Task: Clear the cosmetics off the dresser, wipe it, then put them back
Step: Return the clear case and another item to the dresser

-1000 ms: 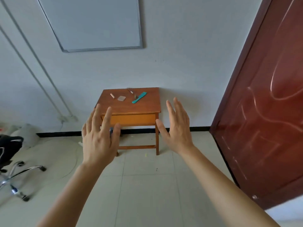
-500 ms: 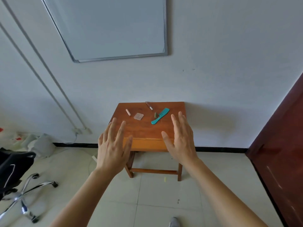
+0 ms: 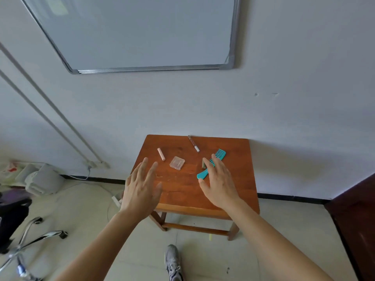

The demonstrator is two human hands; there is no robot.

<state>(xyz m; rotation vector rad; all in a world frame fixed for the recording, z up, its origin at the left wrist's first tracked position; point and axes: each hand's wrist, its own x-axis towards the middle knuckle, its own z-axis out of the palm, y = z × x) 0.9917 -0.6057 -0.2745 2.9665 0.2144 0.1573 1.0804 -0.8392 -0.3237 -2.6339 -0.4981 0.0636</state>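
Now both arms reach forward — left hand (image 3: 140,191) and right hand (image 3: 220,184) spread, empty.

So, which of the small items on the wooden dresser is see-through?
The flat square clear plastic case, lying between the short pink tube and the teal plastic comb. Those two and the brown-and-white pencil are opaque and coloured.

No text, label or number can be read anywhere.
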